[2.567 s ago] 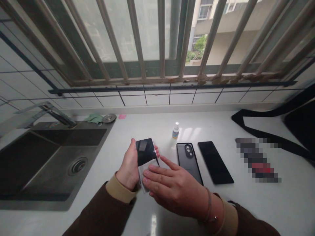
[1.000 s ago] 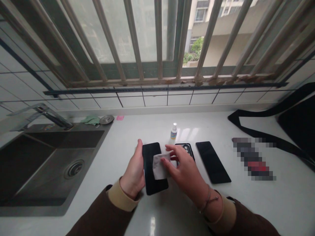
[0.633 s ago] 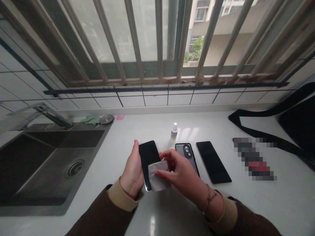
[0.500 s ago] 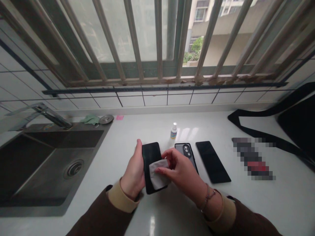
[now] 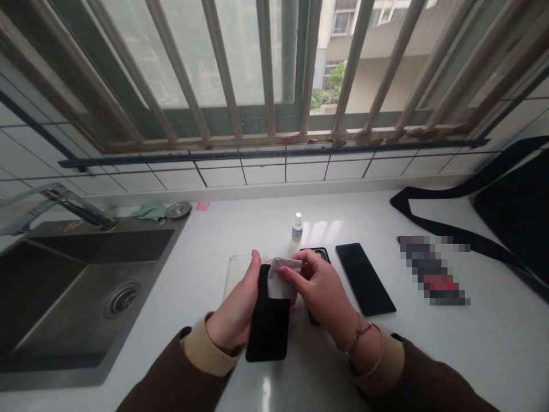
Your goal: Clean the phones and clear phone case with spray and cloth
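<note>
A barred window [image 5: 266,68] fills the top of the frame above a white counter [image 5: 472,343], with a dark sink [image 5: 64,286] at the left and a black bag [image 5: 514,212] at the right edge. Both brown-sleeved forearms rise from the bottom edge and meet at lower centre. The left hand [image 5: 234,312] is turned palm inward, its fingers curled behind a black phone [image 5: 268,326] and its thumb stretched up along the phone's left edge, gripping it just above the counter, its top end away from the person. The right hand [image 5: 321,292], wrist bent inward, pinches a grey cloth [image 5: 281,280] between thumb and bent fingers, pressing it on the phone's top end. A second phone [image 5: 364,278] lies flat just right of that hand, and a case [image 5: 319,252] shows partly behind its knuckles. A clear sheet [image 5: 235,273] lies left of the left thumb. A small bottle [image 5: 297,226] stands upright above the hands
</note>
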Demonstrator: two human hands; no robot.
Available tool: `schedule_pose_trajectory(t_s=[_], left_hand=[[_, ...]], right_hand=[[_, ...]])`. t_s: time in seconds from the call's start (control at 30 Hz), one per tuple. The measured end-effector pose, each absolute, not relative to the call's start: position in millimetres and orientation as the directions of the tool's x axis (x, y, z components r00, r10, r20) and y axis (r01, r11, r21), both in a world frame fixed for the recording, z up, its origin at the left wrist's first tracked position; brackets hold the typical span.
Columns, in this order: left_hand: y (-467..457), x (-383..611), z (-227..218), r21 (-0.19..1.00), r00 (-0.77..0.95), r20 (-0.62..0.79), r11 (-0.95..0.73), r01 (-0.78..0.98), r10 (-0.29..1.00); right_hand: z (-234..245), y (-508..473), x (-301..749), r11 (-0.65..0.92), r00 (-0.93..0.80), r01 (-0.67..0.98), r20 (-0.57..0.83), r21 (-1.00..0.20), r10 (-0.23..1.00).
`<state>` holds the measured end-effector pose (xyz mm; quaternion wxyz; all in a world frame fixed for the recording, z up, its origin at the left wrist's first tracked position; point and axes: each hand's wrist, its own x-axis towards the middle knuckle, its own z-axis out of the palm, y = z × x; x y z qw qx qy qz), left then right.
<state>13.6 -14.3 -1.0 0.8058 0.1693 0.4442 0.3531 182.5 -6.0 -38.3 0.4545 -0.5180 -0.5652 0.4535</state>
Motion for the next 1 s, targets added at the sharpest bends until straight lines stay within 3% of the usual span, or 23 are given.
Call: schedule_pose_trajectory(t_s=[0.13, 0.23, 0.37, 0.5, 0.73, 0.87, 1.0], left_hand=[[-18.1, 13.7, -4.8, 0.582, 0.397, -0.576, 0.699, -0.415, 0.715], [-21.3, 13.1, -10.4, 0.599, 0.425, -0.550, 0.694, -0.399, 0.719], [-22.8, 11.2, -16.9, 0.687, 0.442, -0.491, 0.646, -0.332, 0.750], [-22.5, 8.8, -21.5, 0.778, 0.461, -0.476, 0.603, -0.175, 0.749], [-26.2, 3.2, -22.0, 0.873, 0.405, -0.445, 0.487, -0.002, 0.799], [-24.3, 3.8, -10.5, 0.851, 0.393, -0.426, 0.508, -0.132, 0.815], [-15.0, 6.6, 5.4, 0.649, 0.354, -0.528, 0.636, -0.417, 0.772]], right_hand=[[-31.7, -9.9, 182.8, 0.290, -0.111, 0.276, 0.269, -0.917, 0.957], [-30.0, -12.6, 182.3, 0.334, -0.163, 0.230, 0.302, -0.914, 0.939], [-33.3, -14.4, 180.3, 0.095, -0.232, 0.032, 0.085, -0.995, 0.969], [-37.7, -13.3, 177.9, -0.159, -0.296, -0.132, -0.115, -0.978, 0.948], [-38.9, -10.1, 178.9, -0.295, -0.312, -0.209, -0.222, -0.932, 0.924], [-37.5, -6.3, 181.5, -0.228, -0.203, -0.169, -0.192, -0.959, 0.960], [-40.1, -1.9, 186.5, -0.053, 0.013, -0.104, -0.055, -0.993, 0.998]])
